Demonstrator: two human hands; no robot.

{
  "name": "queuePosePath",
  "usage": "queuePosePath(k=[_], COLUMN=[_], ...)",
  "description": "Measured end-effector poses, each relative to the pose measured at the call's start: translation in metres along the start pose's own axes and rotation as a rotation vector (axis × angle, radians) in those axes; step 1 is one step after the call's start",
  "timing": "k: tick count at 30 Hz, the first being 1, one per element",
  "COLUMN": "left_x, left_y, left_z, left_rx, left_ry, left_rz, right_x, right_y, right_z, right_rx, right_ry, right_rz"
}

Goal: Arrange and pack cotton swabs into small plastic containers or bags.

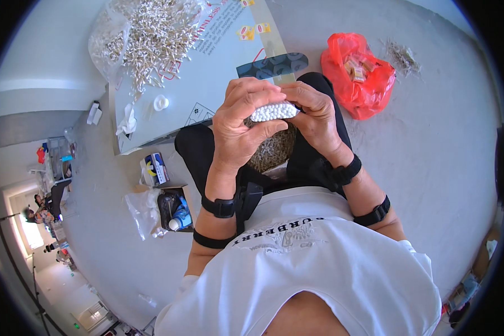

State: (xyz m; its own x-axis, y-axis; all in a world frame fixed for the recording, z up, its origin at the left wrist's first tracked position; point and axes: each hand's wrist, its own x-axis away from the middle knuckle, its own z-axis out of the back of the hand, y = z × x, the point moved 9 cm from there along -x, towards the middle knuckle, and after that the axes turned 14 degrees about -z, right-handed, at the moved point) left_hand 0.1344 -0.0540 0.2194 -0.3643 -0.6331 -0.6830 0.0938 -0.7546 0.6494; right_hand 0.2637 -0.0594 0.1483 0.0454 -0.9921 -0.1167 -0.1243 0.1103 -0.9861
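White cotton-tipped swab bundle (273,111) held level between both hands above the lap. Left hand (242,120) curled closed around its left end, fingers over the top. Right hand (315,115) pinches the right end. Loose swab pile (151,39) in clear plastic on the grey board (207,84); crinkled red bag (358,75) nearby.

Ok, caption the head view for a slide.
Both hands, left hand and right hand, hold a bundle of cotton swabs over the lap.

Bare grey floor (442,145) lies open at the right of the frame; a red bag (357,75) blocks the upper right, the swab heap (151,39) crowds the upper-left desk (218,73).
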Motion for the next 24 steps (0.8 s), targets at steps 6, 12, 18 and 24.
queuePosePath(k=[6, 12, 18, 24], left_x=[0.001, 0.002, 0.004, 0.008], left_y=[0.0, -0.002, -0.002, -0.007], left_z=[-0.009, -0.013, -0.017, -0.013], left_rx=[-0.048, -0.098, -0.142, -0.211], left_ry=[-0.055, -0.049, -0.05, -0.004], left_rz=[-0.073, -0.084, -0.103, 0.018], right_x=[-0.001, -0.001, -0.005, -0.005], right_y=[0.004, 0.018, 0.035, 0.055], right_z=[0.0, 0.001, 0.0, -0.001], right_rx=[-0.011, -0.117, -0.218, -0.345], right_ry=[0.015, 0.013, -0.023, -0.083], right_rz=[-0.003, -0.036, -0.134, -0.386])
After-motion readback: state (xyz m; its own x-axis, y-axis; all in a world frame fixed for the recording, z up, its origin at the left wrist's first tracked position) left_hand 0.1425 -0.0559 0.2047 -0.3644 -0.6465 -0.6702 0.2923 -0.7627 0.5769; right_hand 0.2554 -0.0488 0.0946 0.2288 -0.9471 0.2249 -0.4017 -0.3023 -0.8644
